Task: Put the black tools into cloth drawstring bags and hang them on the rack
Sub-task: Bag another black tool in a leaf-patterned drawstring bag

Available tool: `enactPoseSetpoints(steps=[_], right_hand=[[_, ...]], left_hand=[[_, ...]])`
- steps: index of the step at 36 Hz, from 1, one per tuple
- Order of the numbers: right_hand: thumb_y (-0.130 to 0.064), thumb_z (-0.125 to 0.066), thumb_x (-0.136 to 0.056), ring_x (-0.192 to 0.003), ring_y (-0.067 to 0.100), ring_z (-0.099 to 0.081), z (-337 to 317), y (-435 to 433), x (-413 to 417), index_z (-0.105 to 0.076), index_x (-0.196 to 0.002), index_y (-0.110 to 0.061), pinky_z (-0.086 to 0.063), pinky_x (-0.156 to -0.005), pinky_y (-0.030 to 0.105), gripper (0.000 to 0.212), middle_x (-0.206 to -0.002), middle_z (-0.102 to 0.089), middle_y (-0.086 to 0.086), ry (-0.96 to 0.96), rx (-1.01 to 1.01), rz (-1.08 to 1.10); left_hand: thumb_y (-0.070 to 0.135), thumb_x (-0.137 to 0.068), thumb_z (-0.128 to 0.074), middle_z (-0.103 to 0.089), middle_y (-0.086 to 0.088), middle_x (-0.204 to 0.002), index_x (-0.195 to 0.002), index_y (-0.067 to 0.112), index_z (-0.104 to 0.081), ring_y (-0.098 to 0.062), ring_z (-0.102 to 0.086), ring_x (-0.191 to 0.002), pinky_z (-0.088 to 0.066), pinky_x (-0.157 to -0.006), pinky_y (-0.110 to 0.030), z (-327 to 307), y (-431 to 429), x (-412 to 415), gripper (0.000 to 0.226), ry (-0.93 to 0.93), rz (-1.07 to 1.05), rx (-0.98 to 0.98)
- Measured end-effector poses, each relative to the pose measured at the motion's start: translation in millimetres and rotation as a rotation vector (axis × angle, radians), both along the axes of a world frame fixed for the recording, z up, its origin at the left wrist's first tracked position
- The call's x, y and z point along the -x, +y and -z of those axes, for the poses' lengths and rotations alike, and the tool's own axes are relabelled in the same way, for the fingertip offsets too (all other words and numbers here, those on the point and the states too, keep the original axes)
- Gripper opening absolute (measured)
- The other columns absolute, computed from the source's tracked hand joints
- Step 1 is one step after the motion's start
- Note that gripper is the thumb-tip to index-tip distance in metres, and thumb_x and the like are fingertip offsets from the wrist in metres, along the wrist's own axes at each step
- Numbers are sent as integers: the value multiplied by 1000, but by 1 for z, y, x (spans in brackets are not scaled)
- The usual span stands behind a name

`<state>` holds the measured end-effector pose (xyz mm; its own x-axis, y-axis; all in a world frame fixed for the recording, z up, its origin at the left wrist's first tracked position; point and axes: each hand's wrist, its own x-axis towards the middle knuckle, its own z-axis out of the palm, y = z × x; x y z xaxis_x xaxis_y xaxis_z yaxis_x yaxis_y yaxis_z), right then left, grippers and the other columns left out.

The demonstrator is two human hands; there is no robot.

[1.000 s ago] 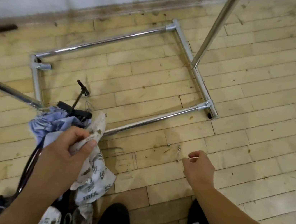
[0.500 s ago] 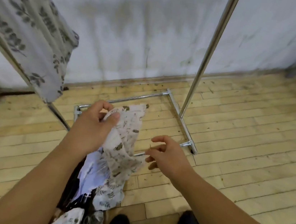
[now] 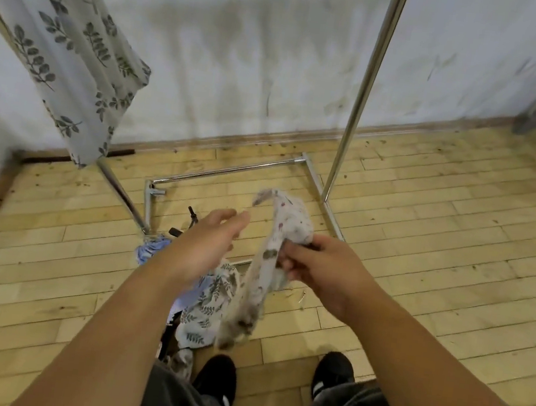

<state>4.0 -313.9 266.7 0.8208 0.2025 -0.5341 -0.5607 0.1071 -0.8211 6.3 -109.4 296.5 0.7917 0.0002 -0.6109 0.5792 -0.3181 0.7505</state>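
Cloth bag point(image 3: 290, 222), limp, leaf-printed, pinched in right hand point(image 3: 320, 271), left hand point(image 3: 207, 243) relaxed

No text, label, brand or number is legible. A small white mark is noted on a black tool point(image 3: 172, 330) in the pile on the floor point(image 3: 456, 261); too small to be read. On the cloth bag point(image 3: 291, 223) only blurred print is seen.

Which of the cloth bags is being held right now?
The pale speckled bag, gripped by the right hand. The big leaf-print bag hangs on the rack at upper left, and the smaller leaf-print bag lies on the floor.
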Motion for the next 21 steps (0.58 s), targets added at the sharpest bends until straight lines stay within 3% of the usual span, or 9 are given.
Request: enactPoseSetpoints(steps=[2, 5, 7, 10, 13, 16, 19, 21], right_hand=[[-3, -67, -96, -62, 15, -62, -1, -7, -7, -71, -107, 8, -59, -59, 22, 16, -75, -69, 10, 100, -140, 104], [-3, -65, -97, -61, 11, -64, 3, -13, -14, -70, -110, 7, -60, -58, 20, 17, -78, -71, 10, 188, -253, 226], [-4, -65, -98, -62, 10, -65, 5, -15, -18, -71, -106, 5, -60, -57, 19, 14, -78, -71, 9, 211, -305, 296], [-5, -64, -99, -64, 11, -65, 5, -19, -23, -72, -101, 2, -59, -55, 18, 11, -78, -71, 8, 234, -365, 371], [-2, -63, -99, -66, 13, -66, 4, -25, -23, -70, -104, 4, -59, -57, 20, 11, -83, -70, 11, 188, -312, 365], [3, -64, -96, -65, 16, -65, 4, -27, -19, -62, -124, 5, -60, -59, 24, 28, -86, -72, 13, 121, -177, 354], [2, -66, -94, -70, 23, -65, 4, -28, -16, -52, -141, -6, -61, -64, 34, 49, -88, -75, 13, 37, 21, 295], [-4, -65, -97, -76, 25, -68, 1, -25, -14, -56, -138, -11, -64, -78, 43, 42, -95, -77, 15, -21, 117, 198]], left_hand=[[74, -90, -55, -61, 9, -140, -151, 41, -41, -15, -58, -127, -42, -115, -49, 5, 4, 2, 71, 57, 143, 26], [77, -77, -69, -49, 12, -152, -156, 50, -27, -13, -45, -140, -37, -119, -41, 10, 0, 4, 93, 131, 425, 69], [60, -79, -79, -50, 19, -148, -158, 47, -22, -5, -50, -135, -44, -112, -31, 14, -11, 3, 98, 153, 565, 105], [40, -77, -88, -55, 16, -145, -158, 41, -25, -9, -58, -128, -49, -110, -39, 26, -27, -3, 103, 24, 712, -115], [27, -81, -81, -66, 9, -126, -145, 33, -42, -16, -66, -112, -55, -98, -46, 36, -34, -13, 76, -97, 601, -262], [35, -92, -73, -68, 13, -111, -131, 35, -50, -10, -67, -98, -56, -84, -36, 35, -37, -19, 45, -173, 439, -277], [45, -100, -61, -70, 13, -92, -115, 34, -64, -12, -68, -86, -51, -70, -29, 31, -40, -22, 18, -243, 273, -242], [54, -101, -54, -65, 13, -73, -94, 30, -67, -11, -63, -72, -43, -61, -26, 29, -43, -22, 29, -230, 202, -251]])
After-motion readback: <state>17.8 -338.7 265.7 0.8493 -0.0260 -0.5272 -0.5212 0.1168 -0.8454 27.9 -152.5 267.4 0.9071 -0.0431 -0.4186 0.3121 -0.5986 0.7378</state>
